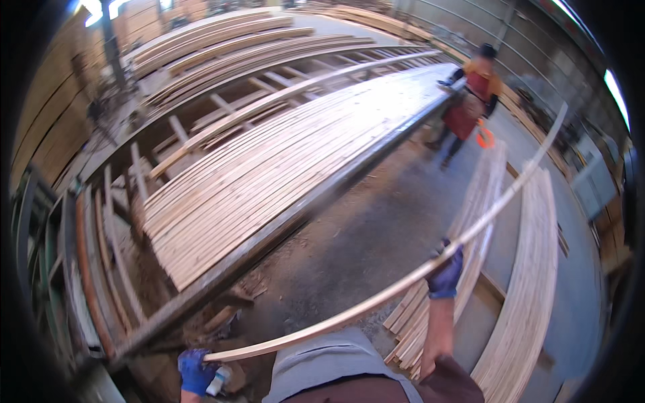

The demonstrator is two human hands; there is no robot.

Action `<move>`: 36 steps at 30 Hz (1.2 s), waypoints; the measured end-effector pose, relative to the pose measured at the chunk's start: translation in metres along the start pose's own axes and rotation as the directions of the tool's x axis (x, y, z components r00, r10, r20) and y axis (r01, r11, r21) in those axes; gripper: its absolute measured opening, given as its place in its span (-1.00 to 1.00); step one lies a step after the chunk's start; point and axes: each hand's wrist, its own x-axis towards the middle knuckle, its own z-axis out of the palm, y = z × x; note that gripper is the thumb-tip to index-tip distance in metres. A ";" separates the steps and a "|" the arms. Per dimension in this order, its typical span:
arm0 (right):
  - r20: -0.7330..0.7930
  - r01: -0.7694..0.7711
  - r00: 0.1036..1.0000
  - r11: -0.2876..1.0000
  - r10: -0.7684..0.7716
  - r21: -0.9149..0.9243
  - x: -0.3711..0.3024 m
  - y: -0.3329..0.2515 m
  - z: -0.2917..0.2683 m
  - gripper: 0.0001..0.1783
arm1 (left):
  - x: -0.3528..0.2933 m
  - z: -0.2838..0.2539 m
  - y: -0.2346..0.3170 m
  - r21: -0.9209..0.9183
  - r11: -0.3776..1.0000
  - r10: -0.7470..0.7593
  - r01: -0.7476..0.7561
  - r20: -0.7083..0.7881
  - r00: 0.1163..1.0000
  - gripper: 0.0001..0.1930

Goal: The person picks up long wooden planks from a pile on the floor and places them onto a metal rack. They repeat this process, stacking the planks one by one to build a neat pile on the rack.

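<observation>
A long, thin wooden strip [376, 300] runs across in front of my body, from the lower left up toward the far right. Its near end is in my left hand [195, 371], which wears a blue glove and has its fingers closed on it. Farther along, my right hand [445, 274], also gloved in blue, grips the strip from below. A small white object [219, 380] is right beside my left hand; I cannot make out what it is. Below my right hand lies a stack of wooden strips [411, 322] on the right side.
A long bench with a metal edge [295, 218] carries many strips side by side [248, 195]. Another stack of boards [527, 269] lies at the far right. Beyond the bench's far end stands a person in a red apron [470, 107], near an orange ring [484, 136].
</observation>
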 end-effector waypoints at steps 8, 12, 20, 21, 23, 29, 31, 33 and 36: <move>0.364 -0.106 0.928 0.992 0.077 0.062 0.075 0.065 0.257 -0.34 | 0.111 -0.070 -0.055 0.084 0.994 -0.066 0.067 -0.024 0.998 -0.67; 0.417 -0.011 0.909 0.999 -0.004 0.035 0.140 0.102 0.344 -0.24 | 0.201 -0.075 -0.051 -0.017 0.975 -0.221 0.220 -0.097 0.971 -0.79; 0.473 -0.242 0.866 0.964 0.162 0.113 0.293 0.194 0.446 -0.27 | 0.337 -0.078 -0.073 -0.094 0.925 -0.375 0.369 -0.059 0.925 -0.66; 0.475 -0.322 0.844 0.943 0.249 0.078 0.305 0.202 0.451 -0.30 | 0.356 -0.083 -0.063 -0.104 0.906 -0.417 0.410 -0.061 0.907 -0.65; 0.457 -0.337 0.850 0.937 0.262 0.089 0.335 0.228 0.459 -0.39 | 0.397 -0.094 -0.049 -0.119 0.872 -0.485 0.476 -0.071 0.872 -0.65; 0.322 -0.434 0.857 0.901 0.403 0.029 0.385 0.306 0.482 -0.64 | 0.485 -0.108 -0.015 -0.224 0.748 -0.657 0.624 -0.120 0.744 -0.62; 0.281 -0.448 0.861 0.894 0.423 0.025 0.403 0.337 0.477 -0.66 | 0.509 -0.109 -0.010 -0.269 0.717 -0.689 0.643 -0.133 0.713 -0.61; 0.286 -0.461 0.854 0.887 0.434 0.033 0.430 0.356 0.466 -0.69 | 0.539 -0.107 -0.010 -0.326 0.695 -0.704 0.640 -0.132 0.697 -0.60; 0.263 -0.457 0.865 0.887 0.427 0.065 0.462 0.407 0.455 -0.60 | 0.553 -0.108 -0.042 -0.226 0.710 -0.700 0.667 -0.115 0.705 -0.58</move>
